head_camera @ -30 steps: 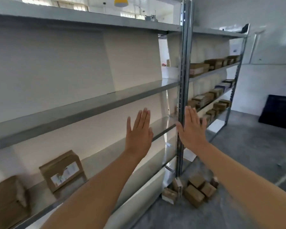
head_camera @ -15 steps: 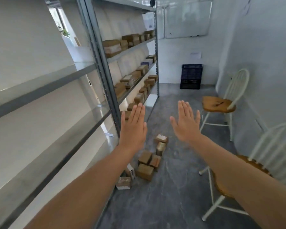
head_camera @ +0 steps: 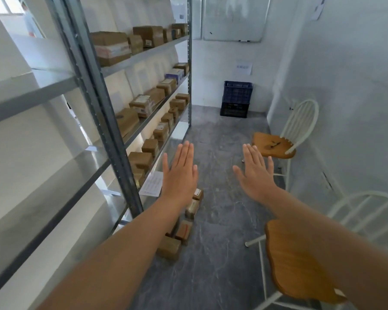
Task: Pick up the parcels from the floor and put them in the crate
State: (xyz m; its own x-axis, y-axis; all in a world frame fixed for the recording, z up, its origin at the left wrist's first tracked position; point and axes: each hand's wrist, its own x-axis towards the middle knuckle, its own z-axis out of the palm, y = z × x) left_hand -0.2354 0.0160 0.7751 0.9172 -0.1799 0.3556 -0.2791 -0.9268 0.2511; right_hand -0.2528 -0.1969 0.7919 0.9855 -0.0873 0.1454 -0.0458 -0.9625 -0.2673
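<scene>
Several small brown cardboard parcels (head_camera: 184,230) lie in a loose row on the grey floor beside the foot of the metal shelving; my left forearm hides part of the row. A dark blue plastic crate (head_camera: 236,99) stands against the far white wall. My left hand (head_camera: 180,175) is stretched out in front of me, fingers straight and together, holding nothing, above the parcels. My right hand (head_camera: 255,173) is raised the same way to its right, flat and empty.
Grey metal shelving (head_camera: 103,104) with many cardboard boxes runs along the left. Two white chairs with wooden seats stand on the right, one near (head_camera: 298,262) and one farther (head_camera: 276,145). A strip of grey floor (head_camera: 220,198) runs between them toward the far wall.
The view has swung right, from the shelving to the aisle, and moved slightly forward. Both hands stay raised and flat; the parcels and crate now sit nearer the middle of the view.
</scene>
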